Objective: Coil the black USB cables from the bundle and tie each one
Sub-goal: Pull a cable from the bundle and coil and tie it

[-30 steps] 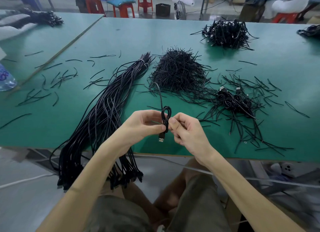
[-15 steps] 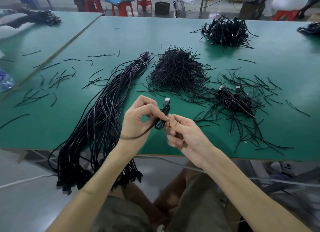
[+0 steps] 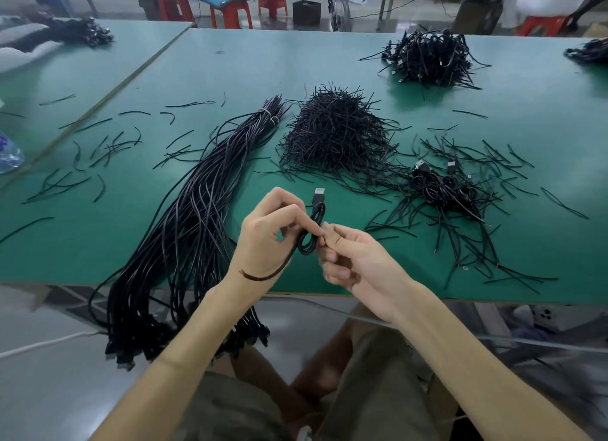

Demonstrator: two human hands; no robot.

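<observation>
Black USB cable [image 3: 318, 212] coiled small, plug up, pinched by left hand [image 3: 266, 233], right hand [image 3: 357, 259]

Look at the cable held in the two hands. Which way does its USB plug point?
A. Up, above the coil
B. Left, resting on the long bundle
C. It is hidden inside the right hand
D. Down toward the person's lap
A: the USB plug stands clear above the coiled cable, which the left hand and the right hand pinch between them.
</observation>
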